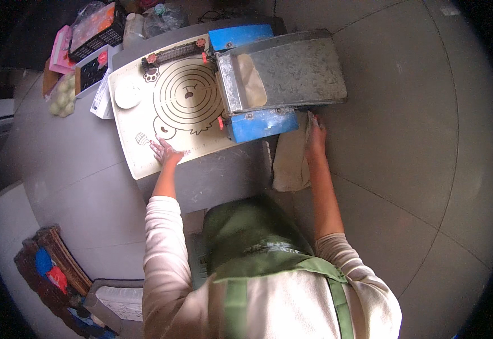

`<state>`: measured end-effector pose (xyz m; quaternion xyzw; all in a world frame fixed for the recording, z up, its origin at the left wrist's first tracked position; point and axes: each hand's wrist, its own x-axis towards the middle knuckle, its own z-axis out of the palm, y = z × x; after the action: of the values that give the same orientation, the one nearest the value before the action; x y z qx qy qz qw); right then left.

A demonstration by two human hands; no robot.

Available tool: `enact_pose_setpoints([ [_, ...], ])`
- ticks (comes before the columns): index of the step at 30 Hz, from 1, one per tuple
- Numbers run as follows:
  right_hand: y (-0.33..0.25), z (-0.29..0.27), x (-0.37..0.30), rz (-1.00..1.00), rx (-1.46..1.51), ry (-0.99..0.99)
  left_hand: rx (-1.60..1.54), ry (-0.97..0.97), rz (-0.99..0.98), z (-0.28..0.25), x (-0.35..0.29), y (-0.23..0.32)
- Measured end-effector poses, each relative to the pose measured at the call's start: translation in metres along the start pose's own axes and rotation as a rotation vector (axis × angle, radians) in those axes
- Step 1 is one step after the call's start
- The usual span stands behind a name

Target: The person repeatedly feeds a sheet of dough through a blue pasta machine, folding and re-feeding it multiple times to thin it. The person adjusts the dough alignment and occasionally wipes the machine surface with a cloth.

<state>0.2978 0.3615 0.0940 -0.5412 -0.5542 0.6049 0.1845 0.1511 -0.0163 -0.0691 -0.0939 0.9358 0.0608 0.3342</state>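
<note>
My left hand (166, 151) lies palm down with its floury fingers spread on the near edge of a cream pastry mat (136, 127) printed with circles. A white round item (127, 94), bowl or dough ball, sits at the mat's left. Over the mat's right side stands a dough roller machine (283, 70) with blue side covers and a metal tray. A piece of flattened dough (252, 80) lies on that tray by the rollers. Below the machine's near right corner, my right hand (315, 138) has its fingers closed at the edge of a hanging beige sheet (291, 161), cloth or dough.
A dark roller part (176, 53) with red knobs crosses the mat's far edge. Beyond the table's left corner are a black crate (100, 40), a white box (101, 96) and a bag of round pale items (63, 96). A grey bin (119, 302) stands at lower left.
</note>
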Motion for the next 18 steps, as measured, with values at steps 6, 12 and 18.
enact_pose_setpoints([
  [6, 0.011, 0.024, 0.018, 0.186, 0.076, 0.018, -0.072, 0.042, 0.016, 0.003, -0.005, -0.003],
  [12, 0.063, 0.008, 0.060, -0.077, -0.060, 0.043, -0.080, 0.034, 0.000, -0.004, -0.007, 0.005],
  [18, 0.036, 0.028, 0.028, -0.103, 0.022, 0.141, -0.142, 0.024, -0.014, -0.003, -0.006, 0.003],
])
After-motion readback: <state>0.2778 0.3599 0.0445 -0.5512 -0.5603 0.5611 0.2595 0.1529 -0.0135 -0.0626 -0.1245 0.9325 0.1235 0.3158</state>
